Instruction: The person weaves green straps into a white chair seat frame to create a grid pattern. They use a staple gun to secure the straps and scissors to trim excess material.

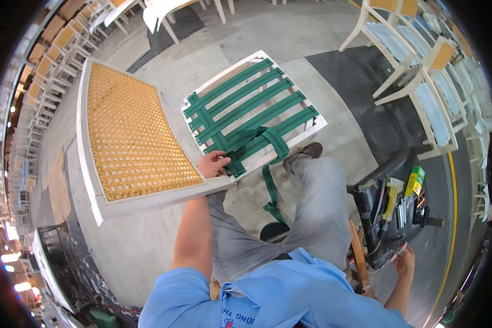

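A white-painted chair lies tipped before me, with a woven yellow cane back panel [136, 136] at the left. Green webbing straps [246, 104] run across its seat frame [310, 130], and one long strap end [271, 188] hangs loose toward the floor. My left hand [213, 164] is at the corner between back and seat, its fingers closed on the end of a green webbing strap. Out to the right, my right hand [404, 261] pinches a slim pale-and-red object [398, 252] beside a black tool tray; its kind is too small to make out.
The black tray [374, 188] at my right holds a yellow-handled tool [390, 202], a green-and-yellow box [415, 180] and several metal pieces. White chairs [429, 104] stand at the far right, and rows of chairs [54, 65] line the left. White tables stand at the back.
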### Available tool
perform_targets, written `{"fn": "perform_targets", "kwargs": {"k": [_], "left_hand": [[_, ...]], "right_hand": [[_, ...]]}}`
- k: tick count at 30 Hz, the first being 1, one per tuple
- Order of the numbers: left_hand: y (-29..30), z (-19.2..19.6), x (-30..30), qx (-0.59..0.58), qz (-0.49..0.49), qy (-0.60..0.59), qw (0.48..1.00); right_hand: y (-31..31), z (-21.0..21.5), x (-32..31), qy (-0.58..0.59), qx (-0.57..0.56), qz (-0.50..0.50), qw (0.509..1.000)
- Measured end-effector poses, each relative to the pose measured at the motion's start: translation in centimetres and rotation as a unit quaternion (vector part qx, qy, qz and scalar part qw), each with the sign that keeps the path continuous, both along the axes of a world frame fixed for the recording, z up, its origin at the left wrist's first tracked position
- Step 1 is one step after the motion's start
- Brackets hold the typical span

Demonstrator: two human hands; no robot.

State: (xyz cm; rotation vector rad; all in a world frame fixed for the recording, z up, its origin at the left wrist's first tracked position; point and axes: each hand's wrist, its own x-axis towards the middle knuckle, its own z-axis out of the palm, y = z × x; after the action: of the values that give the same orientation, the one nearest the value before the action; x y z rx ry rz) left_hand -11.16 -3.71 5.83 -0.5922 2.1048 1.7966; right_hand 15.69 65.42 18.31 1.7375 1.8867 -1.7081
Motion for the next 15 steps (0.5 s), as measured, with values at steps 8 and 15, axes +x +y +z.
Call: {"fn": "perform_targets", "kwargs": {"k": [8, 15], "left_hand": [[-0.1, -0.9, -0.8, -0.041, -0.082, 0.005, 0.996], [-0.1, -1.1, -1.5, -0.001, -0.104, 0.003, 0.995]], "right_hand": [[-15.8, 6.5, -17.5, 0.13, -0.064, 0.371, 0.918], [-34.5, -2.4, -31.3, 0.179, 0.172, 0.845, 0.473]]}}
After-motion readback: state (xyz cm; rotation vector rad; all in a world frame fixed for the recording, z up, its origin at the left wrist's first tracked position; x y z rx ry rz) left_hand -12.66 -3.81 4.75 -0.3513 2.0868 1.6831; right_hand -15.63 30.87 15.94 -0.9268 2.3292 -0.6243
